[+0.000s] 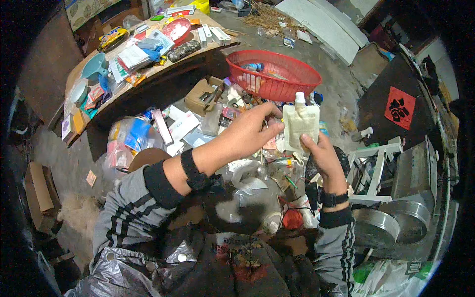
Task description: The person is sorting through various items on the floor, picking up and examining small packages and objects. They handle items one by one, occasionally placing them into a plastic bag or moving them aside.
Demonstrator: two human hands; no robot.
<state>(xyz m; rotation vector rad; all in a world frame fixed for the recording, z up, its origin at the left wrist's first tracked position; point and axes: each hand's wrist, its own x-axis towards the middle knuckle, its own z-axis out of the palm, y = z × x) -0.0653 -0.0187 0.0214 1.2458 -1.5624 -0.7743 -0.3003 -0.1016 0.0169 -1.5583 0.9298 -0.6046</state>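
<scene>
My right hand [323, 154] grips a pale, flat spouted pouch [301, 120] by its lower right part, the thumb on its face. The pouch stands upright with its white cap [300, 97] at the top. My left hand [252, 128] is raised at the pouch's left edge, thumb and fingers curled a little apart; whether they touch the pouch cannot be told. Beneath both hands lies a heap of mixed packets, papers and plastic wrap [250, 178]. Just behind the pouch stands a red plastic basket [274, 74] with a few things in it.
A wooden table [170, 70] at the upper left bears boxes, packets and bowls. An opened cardboard box [200, 94] and a filled plastic bag [130, 139] are on the floor. To the right are a pale metal frame [374, 170] and round metal tins [376, 226].
</scene>
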